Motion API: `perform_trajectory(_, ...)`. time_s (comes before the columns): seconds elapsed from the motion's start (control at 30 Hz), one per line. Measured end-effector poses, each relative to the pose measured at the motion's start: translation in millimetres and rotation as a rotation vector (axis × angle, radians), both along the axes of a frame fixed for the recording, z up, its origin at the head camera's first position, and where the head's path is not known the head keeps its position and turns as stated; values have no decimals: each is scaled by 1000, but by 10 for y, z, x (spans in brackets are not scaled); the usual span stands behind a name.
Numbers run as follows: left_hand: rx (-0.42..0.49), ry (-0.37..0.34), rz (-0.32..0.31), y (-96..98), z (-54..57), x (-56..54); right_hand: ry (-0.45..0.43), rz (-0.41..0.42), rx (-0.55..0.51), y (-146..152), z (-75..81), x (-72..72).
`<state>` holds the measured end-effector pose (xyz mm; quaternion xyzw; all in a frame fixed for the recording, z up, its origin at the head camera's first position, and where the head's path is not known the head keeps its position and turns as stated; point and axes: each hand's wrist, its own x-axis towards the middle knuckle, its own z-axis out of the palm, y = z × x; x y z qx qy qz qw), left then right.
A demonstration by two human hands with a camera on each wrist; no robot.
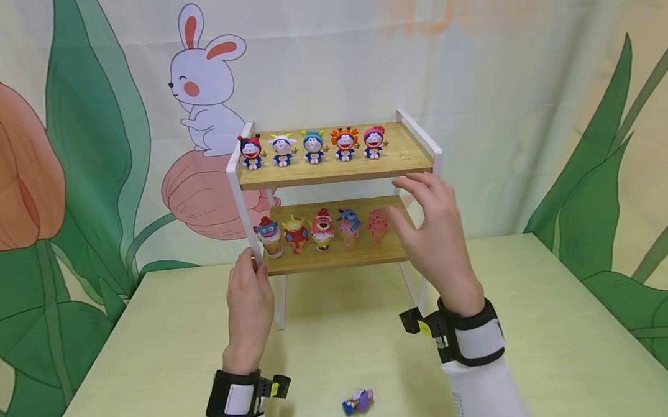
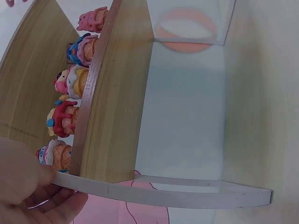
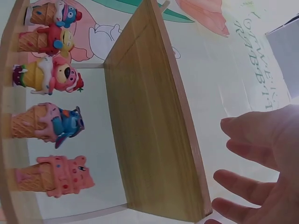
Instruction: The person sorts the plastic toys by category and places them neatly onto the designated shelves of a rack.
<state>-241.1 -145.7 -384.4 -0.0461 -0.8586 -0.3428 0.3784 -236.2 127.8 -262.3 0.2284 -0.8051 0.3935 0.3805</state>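
Observation:
A two-tier wooden shelf [image 1: 336,261] with white side frames stands on the table. My left hand [image 1: 251,311] grips the white left side frame [image 2: 154,193] at the height of the lower board, thumb and fingers around it. My right hand [image 1: 438,235] is raised before the shelf's right side, fingers apart and holding nothing; the right wrist view shows the fingertips just off the upper board [image 3: 149,121]. Several blue-and-white cat figurines [image 1: 313,147] in varied hats line the upper board. One more figurine [image 1: 358,401], with a purple part, lies on its side on the table.
Several ice-cream-cone figurines [image 1: 322,229] line the lower board, the pink one [image 3: 56,176] nearest my right hand. The pale green table [image 1: 166,340] runs back to a curtain [image 1: 316,60] printed with a rabbit and tulips.

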Motion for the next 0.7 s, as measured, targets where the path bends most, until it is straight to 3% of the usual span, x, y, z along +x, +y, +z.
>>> perform_trajectory(0.3,1,-6,1,21,3,-6,-63,36,-6,88,-323,113)
perform_trajectory(0.7,14,-12,7,25,0,-18,-298,123,159,237,-559,230)
